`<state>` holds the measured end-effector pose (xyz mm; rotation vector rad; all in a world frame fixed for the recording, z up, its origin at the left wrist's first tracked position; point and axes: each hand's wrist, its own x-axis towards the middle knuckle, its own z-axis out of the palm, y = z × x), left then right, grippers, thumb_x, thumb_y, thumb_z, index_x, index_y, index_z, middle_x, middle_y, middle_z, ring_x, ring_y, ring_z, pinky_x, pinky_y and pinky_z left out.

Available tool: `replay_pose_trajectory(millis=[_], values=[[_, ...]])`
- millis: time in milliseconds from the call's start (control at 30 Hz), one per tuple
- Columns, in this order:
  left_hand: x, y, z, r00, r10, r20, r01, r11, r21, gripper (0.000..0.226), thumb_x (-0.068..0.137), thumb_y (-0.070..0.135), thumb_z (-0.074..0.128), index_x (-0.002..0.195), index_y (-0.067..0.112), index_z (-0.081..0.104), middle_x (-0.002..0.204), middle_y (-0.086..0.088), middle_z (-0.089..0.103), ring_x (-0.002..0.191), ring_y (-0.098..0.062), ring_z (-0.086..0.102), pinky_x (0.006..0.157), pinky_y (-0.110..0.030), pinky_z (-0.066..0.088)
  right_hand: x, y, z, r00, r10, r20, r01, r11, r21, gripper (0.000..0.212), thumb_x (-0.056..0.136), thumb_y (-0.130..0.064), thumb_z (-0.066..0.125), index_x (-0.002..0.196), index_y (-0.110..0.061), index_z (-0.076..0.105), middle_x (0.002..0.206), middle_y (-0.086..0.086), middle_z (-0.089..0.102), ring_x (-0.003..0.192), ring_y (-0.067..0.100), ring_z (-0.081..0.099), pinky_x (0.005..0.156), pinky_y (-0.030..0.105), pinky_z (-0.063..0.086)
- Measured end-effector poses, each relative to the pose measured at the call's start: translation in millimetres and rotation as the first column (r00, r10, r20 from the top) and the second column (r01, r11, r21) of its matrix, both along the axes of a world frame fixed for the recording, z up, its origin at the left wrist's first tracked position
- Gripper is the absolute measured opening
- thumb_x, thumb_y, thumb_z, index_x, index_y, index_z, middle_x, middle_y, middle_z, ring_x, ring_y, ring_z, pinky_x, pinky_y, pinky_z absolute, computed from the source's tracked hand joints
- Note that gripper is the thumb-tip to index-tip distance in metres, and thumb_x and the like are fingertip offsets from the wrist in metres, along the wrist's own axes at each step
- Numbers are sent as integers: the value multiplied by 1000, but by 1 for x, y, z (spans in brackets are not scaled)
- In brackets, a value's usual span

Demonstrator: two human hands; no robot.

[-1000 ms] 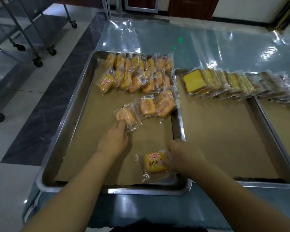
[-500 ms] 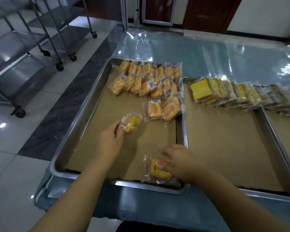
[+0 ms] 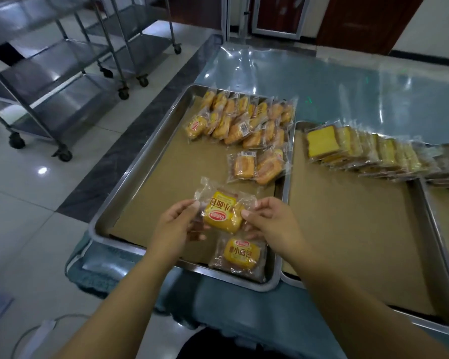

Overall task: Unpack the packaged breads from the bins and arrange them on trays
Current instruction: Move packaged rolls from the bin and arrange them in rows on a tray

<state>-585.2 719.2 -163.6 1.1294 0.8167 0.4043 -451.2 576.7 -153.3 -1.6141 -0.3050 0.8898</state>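
Both hands, left (image 3: 177, 224) and right (image 3: 268, 218), pinch one bread packet (image 3: 222, 212) between them. It hangs above the tray (image 3: 140, 161), just beyond another packet (image 3: 240, 253).

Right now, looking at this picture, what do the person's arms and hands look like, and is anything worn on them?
The left hand and right hand wear no gloves, rings, watch or bracelets. The left forearm and right forearm show no sleeve. Nails look short and unpainted.

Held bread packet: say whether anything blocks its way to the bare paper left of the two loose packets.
Nothing visible does. The left hand and right hand pinch the held packet; only bare paper lies between it and that spot. The spare packet lies nearer, off the path.
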Motion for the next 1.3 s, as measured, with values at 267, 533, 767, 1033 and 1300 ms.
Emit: replay_pose_trajectory(millis=[267,533,767,1033,1300], values=[[-4,-10,9,996,83,43,-83,997,-2,26,81,-2,62,96,16,53,105,-6,63,86,-22,66,62,-30,57,-12,-4,-10,987,124,100,-101,974,-204,38,75,-21,78,101,-17,51,105,2,61,93,14,62,79,33,55],[-3,-8,25,948,-288,-134,317,888,334,59,70,9,78,117,33,51,93,-6,69,92,-26,65,78,-37,56,-5,2,17,892,291,346,-287,956,-64,24,82,-20,70,90,-41,64,92,-14,65,88,6,62,72,24,51],[-2,5,11,968,-229,-107,248,942,225,37,73,16,72,107,17,59,103,-4,65,96,-22,62,74,-29,56,-4,12,10,994,-77,80,76,997,16,14,82,-6,68,78,-13,58,87,9,68,75,18,66,60,27,54],[-9,61,-10,927,-313,-205,364,886,289,22,72,18,76,80,37,68,91,-4,68,71,-17,65,65,-29,55,-4,14,-12,985,157,65,-139,963,-231,20,76,-16,76,64,-14,61,58,1,65,59,17,64,62,33,58],[-3,89,-37,634,-539,-554,771,491,405,16,78,25,73,85,37,65,93,14,64,88,-8,61,77,-21,47,5,19,-21,933,109,344,42,914,-404,19,79,-32,72,69,-21,60,65,0,65,58,13,60,61,34,53]])
